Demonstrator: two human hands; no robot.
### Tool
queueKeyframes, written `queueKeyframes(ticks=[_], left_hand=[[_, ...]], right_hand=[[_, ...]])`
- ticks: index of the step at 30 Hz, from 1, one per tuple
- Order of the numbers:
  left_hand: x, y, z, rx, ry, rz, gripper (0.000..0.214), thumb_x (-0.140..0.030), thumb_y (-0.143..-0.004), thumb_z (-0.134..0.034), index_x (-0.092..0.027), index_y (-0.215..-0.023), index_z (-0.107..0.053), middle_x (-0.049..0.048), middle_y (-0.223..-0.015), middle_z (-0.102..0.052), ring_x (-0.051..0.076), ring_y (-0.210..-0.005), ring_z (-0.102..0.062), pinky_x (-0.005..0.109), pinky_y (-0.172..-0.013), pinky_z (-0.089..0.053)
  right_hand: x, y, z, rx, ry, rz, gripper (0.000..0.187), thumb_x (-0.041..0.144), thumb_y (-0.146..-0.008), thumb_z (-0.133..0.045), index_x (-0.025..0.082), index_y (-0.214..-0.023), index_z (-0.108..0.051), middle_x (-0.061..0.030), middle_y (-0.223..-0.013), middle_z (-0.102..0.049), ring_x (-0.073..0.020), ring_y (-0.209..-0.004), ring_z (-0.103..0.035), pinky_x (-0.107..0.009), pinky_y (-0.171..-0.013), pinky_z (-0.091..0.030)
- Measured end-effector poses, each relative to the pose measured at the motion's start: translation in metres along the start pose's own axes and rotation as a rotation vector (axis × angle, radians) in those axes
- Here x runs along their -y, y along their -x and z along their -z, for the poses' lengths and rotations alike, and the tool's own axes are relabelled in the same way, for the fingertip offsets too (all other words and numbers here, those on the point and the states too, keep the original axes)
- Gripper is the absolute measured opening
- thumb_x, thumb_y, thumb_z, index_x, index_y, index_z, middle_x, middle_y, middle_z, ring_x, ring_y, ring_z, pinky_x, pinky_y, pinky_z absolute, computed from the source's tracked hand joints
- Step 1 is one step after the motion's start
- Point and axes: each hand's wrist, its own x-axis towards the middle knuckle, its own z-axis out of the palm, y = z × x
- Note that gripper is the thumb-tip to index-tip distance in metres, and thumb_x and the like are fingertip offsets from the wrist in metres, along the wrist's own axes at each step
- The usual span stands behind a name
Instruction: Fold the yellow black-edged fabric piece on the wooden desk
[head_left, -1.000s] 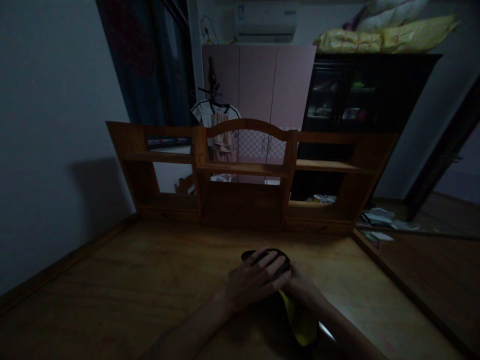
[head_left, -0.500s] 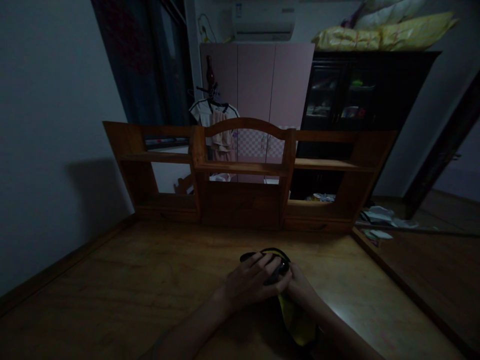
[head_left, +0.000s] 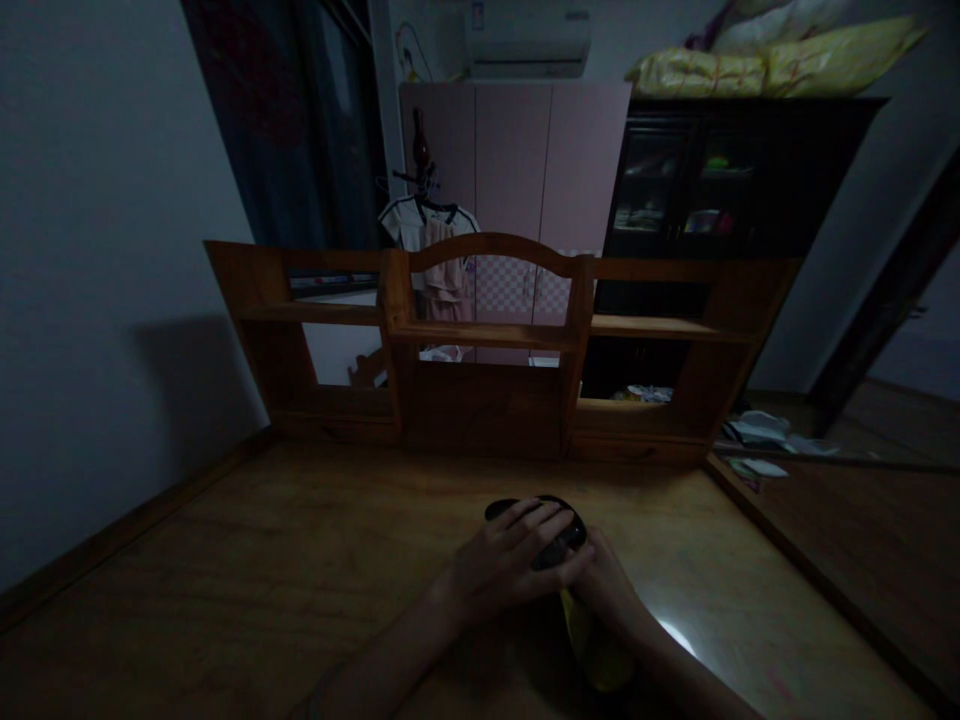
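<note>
The room is dim. On the wooden desk (head_left: pixel 247 570) both my hands meet around a small dark rounded object (head_left: pixel 556 540). My left hand (head_left: pixel 506 565) lies over its top with the fingers curled across it. My right hand (head_left: pixel 607 585) presses against its right side, mostly hidden behind the left hand. Something yellow (head_left: pixel 592 640) shows under my right wrist. What the dark object is I cannot make out.
A wooden shelf unit (head_left: pixel 487 340) stands along the back of the desk. A raised wooden edge (head_left: pixel 795 560) runs down the right side. Behind are a pink wardrobe (head_left: pixel 517 170), a dark cabinet (head_left: pixel 720 190) and hanging clothes (head_left: pixel 435 250). The wall is on the left.
The hands and the dark object stay nearly in place; the view shifted slightly and my left fingers moved a little over the object.
</note>
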Motion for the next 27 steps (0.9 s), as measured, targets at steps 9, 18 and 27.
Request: queueKeyframes(ticks=[9, 18, 27], left_hand=[[0.002, -0.003, 0.006, 0.028, 0.054, 0.016, 0.053, -0.016, -0.093, -0.06, -0.032, -0.139, -0.04, 0.0066, -0.136, -0.046, 0.026, -0.136, -0.036, 0.042, -0.108, -0.043], [0.001, -0.002, 0.002, -0.019, 0.038, 0.008, 0.05, -0.021, -0.093, -0.061, -0.03, -0.138, -0.042, 0.0063, -0.135, -0.047, 0.022, -0.132, -0.042, 0.042, -0.111, -0.04], [0.002, -0.005, 0.009, 0.076, 0.06, -0.014, 0.047, -0.015, -0.095, -0.054, -0.026, -0.139, -0.039, 0.0088, -0.14, -0.043, 0.022, -0.136, -0.038, 0.041, -0.112, -0.039]], right_hand=[[0.013, 0.0, 0.005, 0.073, -0.026, 0.053, 0.019, 0.028, -0.08, -0.054, 0.016, -0.085, -0.069, -0.0046, -0.081, -0.072, -0.0228, -0.076, -0.066, -0.027, -0.063, -0.053], [0.009, -0.004, 0.017, 0.028, 0.221, 0.184, 0.036, 0.027, -0.081, -0.057, 0.019, -0.116, -0.063, -0.009, -0.107, -0.072, -0.0263, -0.091, -0.069, -0.036, -0.08, -0.054], [0.007, -0.009, 0.023, 0.011, 0.488, 0.253, 0.028, 0.021, -0.082, -0.053, 0.021, -0.109, -0.062, -0.0087, -0.105, -0.071, -0.0252, -0.092, -0.067, -0.035, -0.081, -0.052]])
